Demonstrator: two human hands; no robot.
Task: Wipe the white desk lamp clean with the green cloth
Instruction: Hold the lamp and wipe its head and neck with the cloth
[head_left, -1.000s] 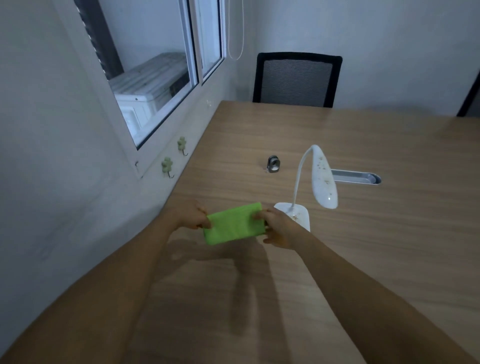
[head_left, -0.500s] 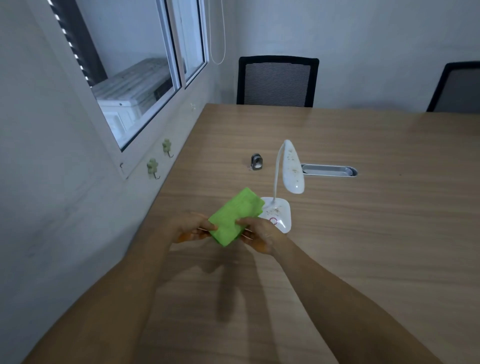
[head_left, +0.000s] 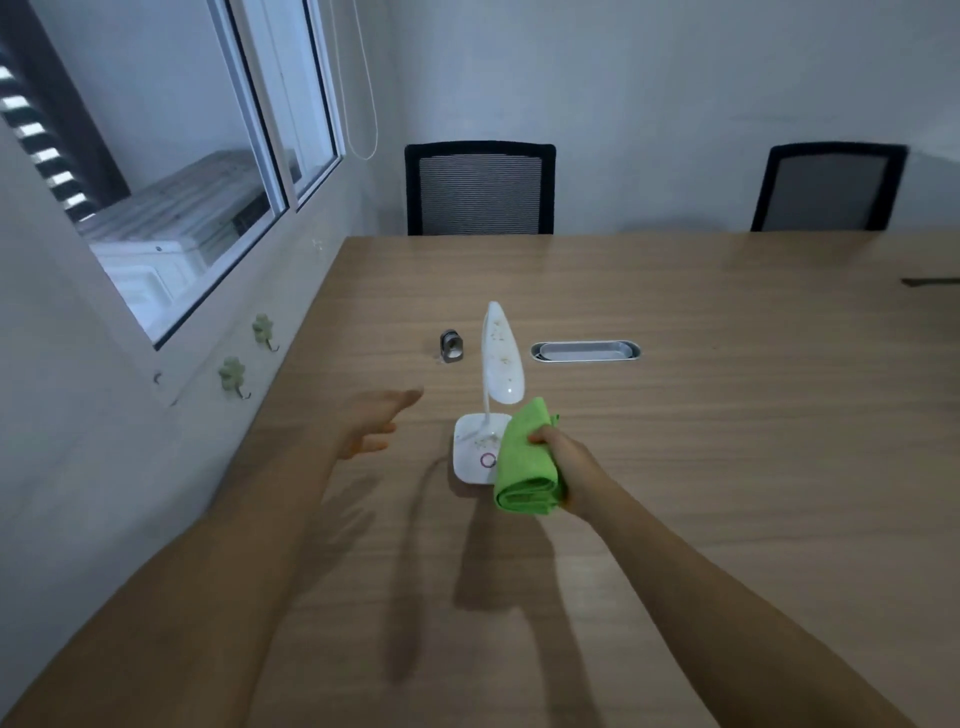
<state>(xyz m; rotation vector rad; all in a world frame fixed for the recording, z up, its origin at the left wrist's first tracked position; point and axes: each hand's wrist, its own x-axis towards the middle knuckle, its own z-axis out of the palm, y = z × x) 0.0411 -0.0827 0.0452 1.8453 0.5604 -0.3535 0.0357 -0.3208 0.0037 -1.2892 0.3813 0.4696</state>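
Observation:
The white desk lamp (head_left: 500, 364) stands on the wooden table (head_left: 701, 441), its head raised on a thin neck and speckled with brownish dirt, like its square base. My right hand (head_left: 563, 460) grips the folded green cloth (head_left: 527, 462) just right of the base, covering the base's right edge. My left hand (head_left: 376, 421) hovers left of the lamp, fingers spread and empty, blurred.
A small metal clip-like object (head_left: 451, 345) sits left of the lamp head. A metal cable slot (head_left: 585, 351) is set into the table to the right. Two black mesh chairs (head_left: 479, 189) stand at the far edge. A window and wall hooks (head_left: 232, 375) are on the left.
My left hand has let go of the cloth and moved out to the left, open. My right hand now holds the folded cloth alone, beside the lamp base. The view shifted.

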